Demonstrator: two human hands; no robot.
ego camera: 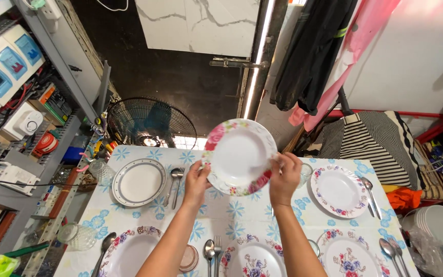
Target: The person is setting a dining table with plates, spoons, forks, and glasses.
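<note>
A: Obs. 1, largest first. The counter under a blue-flowered cloth fills the lower frame. Behind it a black floor fan, and a striped cushion to the right.

B: Plates laid?

A: Several. A blue-rimmed plate at far left, a floral-rimmed plate at far right, and three more floral plates along the near edge, partly cut off by the frame. A stack of plain white plates sits off the counter's right end.

B: And the one in hand?

A: A floral plate with pink roses, held up above the counter's far middle, tilted so its face shows to the camera, touching nothing below. The left hand grips its lower left rim; the right hand grips the lower right rim. Fingers of both are closed on the rim, thumbs at the front.

B: Step, in your judgement?

A: Plate carried or inspected, not set down. The far middle of the counter under it looks bare, with a fork and spoon just left of that spot and a small glass beside the right hand.

B: Next move calls for?

A: Judged only: levelling the plate and keeping the rim clear of that glass and cutlery.
</note>
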